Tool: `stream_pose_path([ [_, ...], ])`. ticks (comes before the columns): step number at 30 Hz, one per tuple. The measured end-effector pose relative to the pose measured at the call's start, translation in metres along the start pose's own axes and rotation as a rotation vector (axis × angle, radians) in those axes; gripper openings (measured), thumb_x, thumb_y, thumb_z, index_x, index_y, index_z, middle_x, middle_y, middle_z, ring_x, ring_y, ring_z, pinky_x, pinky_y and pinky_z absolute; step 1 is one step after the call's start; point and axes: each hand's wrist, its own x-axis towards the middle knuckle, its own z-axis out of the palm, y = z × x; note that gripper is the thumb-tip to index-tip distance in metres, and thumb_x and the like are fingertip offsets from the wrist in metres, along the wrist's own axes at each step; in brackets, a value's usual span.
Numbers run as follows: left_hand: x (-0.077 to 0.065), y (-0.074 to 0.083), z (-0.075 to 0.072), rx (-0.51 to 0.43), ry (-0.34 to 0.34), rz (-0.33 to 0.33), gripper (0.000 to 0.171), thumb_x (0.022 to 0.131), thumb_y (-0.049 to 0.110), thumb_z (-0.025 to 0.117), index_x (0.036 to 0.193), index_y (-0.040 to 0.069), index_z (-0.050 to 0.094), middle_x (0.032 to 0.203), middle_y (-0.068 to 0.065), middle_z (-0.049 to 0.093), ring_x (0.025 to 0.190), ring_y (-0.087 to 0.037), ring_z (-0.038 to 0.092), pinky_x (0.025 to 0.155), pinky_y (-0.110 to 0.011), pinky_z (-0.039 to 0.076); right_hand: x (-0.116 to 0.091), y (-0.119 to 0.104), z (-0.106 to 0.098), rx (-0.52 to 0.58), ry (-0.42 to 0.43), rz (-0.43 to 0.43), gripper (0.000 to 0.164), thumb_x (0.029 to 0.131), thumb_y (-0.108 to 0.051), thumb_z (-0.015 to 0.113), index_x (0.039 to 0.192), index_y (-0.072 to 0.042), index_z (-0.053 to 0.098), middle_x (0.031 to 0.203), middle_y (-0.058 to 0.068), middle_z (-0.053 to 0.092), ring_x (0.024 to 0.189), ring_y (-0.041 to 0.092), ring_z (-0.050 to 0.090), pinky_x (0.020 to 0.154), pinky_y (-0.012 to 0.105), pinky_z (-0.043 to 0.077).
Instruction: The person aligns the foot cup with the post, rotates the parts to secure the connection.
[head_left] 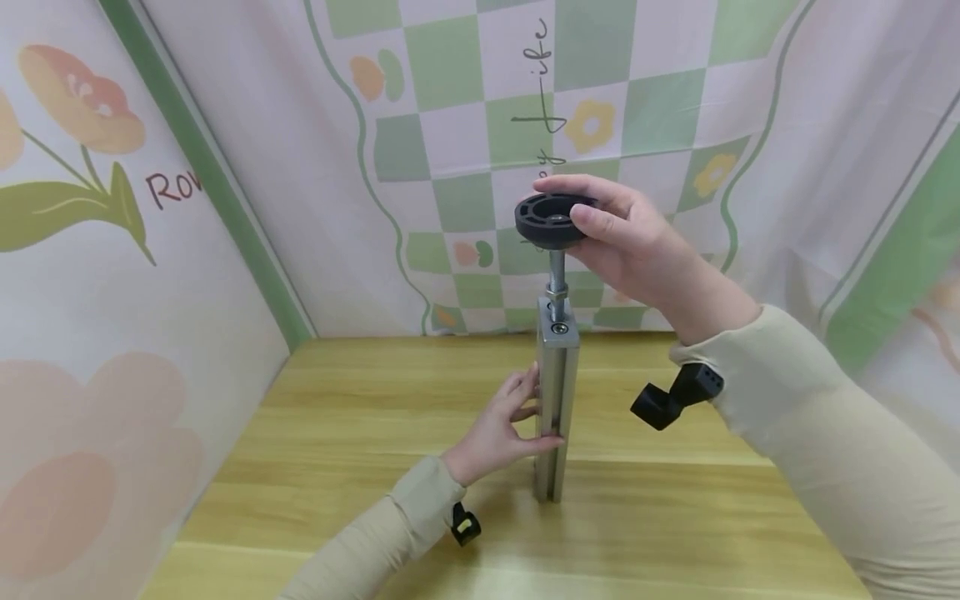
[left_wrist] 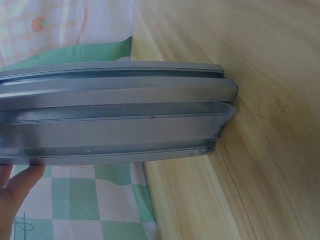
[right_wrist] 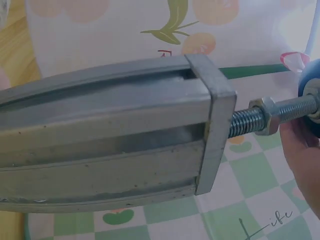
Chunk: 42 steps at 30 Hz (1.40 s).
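While my left grip (head_left: 491,437) clasps the slotted metal extrusion (head_left: 555,400), upright on the surface (head_left: 300,433), my right grip (head_left: 630,229) pinches the black levelling foot (head_left: 540,231); judged rigid, weighty, slick: hold mid-length.

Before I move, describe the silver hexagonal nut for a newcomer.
At the yellow wooden table, find the upright grey metal profile. Its top bears a silver threaded rod. The silver nut rings it, flat-sided, unlike the round black disc above.

lettering (head_left: 542,121) partly hidden behind disc (head_left: 543,236); metal bar (left_wrist: 115,132) cut off in both wrist views
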Motion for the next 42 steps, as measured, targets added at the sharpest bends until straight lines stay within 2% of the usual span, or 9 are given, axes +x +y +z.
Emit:
stream_pose_path([
  [2, 0.000, 0.000, 0.000, -0.001, 0.000, -0.004, 0.124, 0.073, -0.007, 0.076, 0.143, 0.053, -0.006, 0.119, -0.023, 0.040, 0.110, -0.035, 0.050, 0.094, -0.028, 0.051, -0.002, -0.002, 0.006, -0.047, 0.041, 0.005, 0.027, 0.091, -0.006, 0.059, 0.118, -0.004, 0.063, 0.123, 0.018, 0.052, 0.112, 0.024, 0.056, 0.099, 0.026, 0.047],
  [8, 0.000, 0.002, 0.001, -0.006, -0.005, -0.023, 0.123, 0.074, -0.007, 0.075, 0.143, 0.053, -0.006, 0.123, -0.023, 0.040, 0.112, -0.034, 0.049, 0.094, -0.028, 0.051, -0.007, -0.011, 0.024, -0.347, 0.164, 0.045, 0.027, 0.088, -0.001, 0.059, 0.113, -0.012, 0.063, 0.120, 0.013, 0.056, 0.106, 0.020, 0.058, 0.092, 0.022, 0.049],
  [11, 0.000, 0.002, 0.001, -0.014, -0.007, -0.030, 0.123, 0.074, -0.007, 0.075, 0.143, 0.054, -0.006, 0.124, -0.023, 0.039, 0.112, -0.034, 0.049, 0.095, -0.028, 0.051, -0.006, -0.014, 0.031, -0.394, 0.206, 0.049, 0.031, 0.086, 0.003, 0.060, 0.114, -0.010, 0.057, 0.113, 0.012, 0.056, 0.099, 0.019, 0.060, 0.085, 0.021, 0.052],
  [15, 0.000, 0.001, 0.001, -0.020, -0.004, -0.028, 0.122, 0.074, -0.007, 0.075, 0.144, 0.052, -0.006, 0.126, -0.023, 0.039, 0.112, -0.034, 0.049, 0.094, -0.028, 0.051, -0.003, -0.013, 0.037, -0.497, 0.285, -0.002, 0.036, 0.081, 0.005, 0.065, 0.112, -0.010, 0.053, 0.103, 0.008, 0.057, 0.086, 0.015, 0.061, 0.072, 0.019, 0.053],
  [22, 0.000, 0.002, 0.001, -0.026, -0.003, -0.036, 0.121, 0.074, -0.007, 0.075, 0.146, 0.049, -0.005, 0.127, -0.023, 0.039, 0.113, -0.033, 0.049, 0.095, -0.028, 0.051, -0.004, -0.004, 0.045, -0.850, 0.488, -0.124, 0.043, 0.073, -0.006, 0.078, 0.107, -0.013, 0.053, 0.091, 0.002, 0.053, 0.072, 0.014, 0.058, 0.059, 0.017, 0.052],
  [27, 0.000, 0.004, 0.002, -0.017, -0.007, -0.045, 0.122, 0.074, -0.007, 0.075, 0.145, 0.051, -0.006, 0.127, -0.023, 0.038, 0.113, -0.034, 0.050, 0.094, -0.028, 0.051, -0.006, 0.002, 0.046, -0.882, 0.578, -0.172, 0.047, 0.072, -0.009, 0.079, 0.109, -0.008, 0.050, 0.088, 0.002, 0.049, 0.070, 0.017, 0.055, 0.059, 0.017, 0.050],
  [32, 0.000, 0.005, 0.003, -0.011, -0.004, -0.050, 0.122, 0.074, -0.006, 0.075, 0.143, 0.054, -0.006, 0.126, -0.024, 0.039, 0.112, -0.034, 0.050, 0.093, -0.028, 0.051, -0.005, 0.004, 0.046, -0.939, 0.601, -0.190, 0.045, 0.074, -0.013, 0.078, 0.107, -0.001, 0.050, 0.093, -0.004, 0.045, 0.072, 0.017, 0.053, 0.060, 0.016, 0.049],
  [38, -0.001, 0.005, 0.003, -0.002, -0.002, -0.051, 0.122, 0.075, -0.006, 0.075, 0.143, 0.053, -0.006, 0.124, -0.023, 0.039, 0.113, -0.036, 0.050, 0.094, -0.029, 0.051, -0.008, 0.004, 0.044, -0.930, 0.531, -0.192, 0.033, 0.079, -0.012, 0.071, 0.101, 0.004, 0.054, 0.096, -0.005, 0.042, 0.088, 0.013, 0.050, 0.067, 0.015, 0.047],
  [42, -0.001, 0.006, 0.003, 0.003, 0.002, -0.040, 0.122, 0.074, -0.007, 0.075, 0.143, 0.054, -0.006, 0.124, -0.024, 0.039, 0.113, -0.037, 0.050, 0.094, -0.030, 0.052, -0.012, 0.003, 0.039, -0.857, 0.454, -0.209, 0.025, 0.084, -0.014, 0.057, 0.103, 0.003, 0.055, 0.100, -0.001, 0.045, 0.089, 0.015, 0.049, 0.071, 0.016, 0.046],
])
